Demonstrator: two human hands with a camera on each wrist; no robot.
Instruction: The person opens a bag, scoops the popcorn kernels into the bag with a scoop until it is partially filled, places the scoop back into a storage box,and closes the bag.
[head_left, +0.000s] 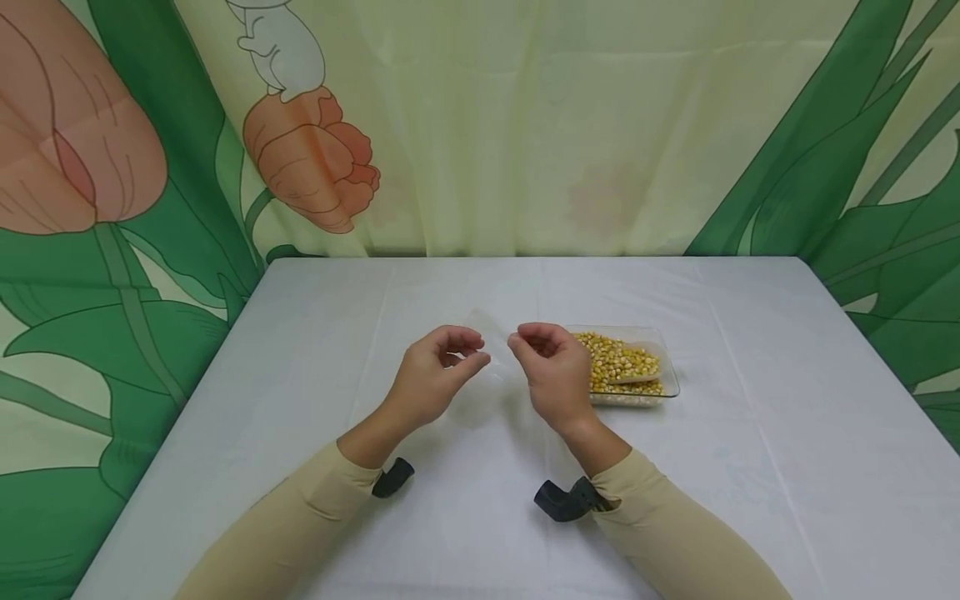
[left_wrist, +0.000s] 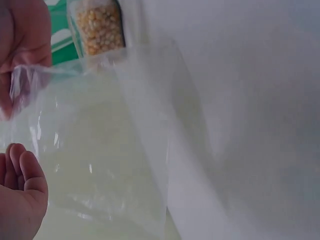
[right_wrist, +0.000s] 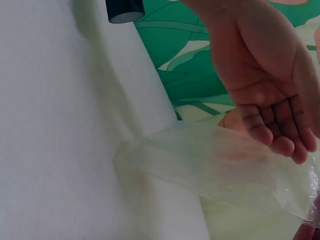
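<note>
A clear plastic bag [left_wrist: 100,130] hangs between the two hands over the table. My right hand [head_left: 557,371] pinches its edge between thumb and fingertips; in the left wrist view the film bunches up at those right fingers [left_wrist: 37,45]. My left hand [head_left: 431,375] is just left of the bag, with a gap between thumb and index finger and the other fingers loosely bent. From the right wrist camera, the left palm [right_wrist: 262,75] shows above the bag [right_wrist: 215,165], its bent fingers overlapping the film. The right hand is mostly outside that view.
Right behind the right hand, a clear glass dish [head_left: 671,392] full of yellow corn kernels [head_left: 611,358] stands on the white-covered table [head_left: 720,500]. A scoop [head_left: 637,379] holding kernels lies in it. A printed curtain [head_left: 480,125] hangs behind the table's far edge.
</note>
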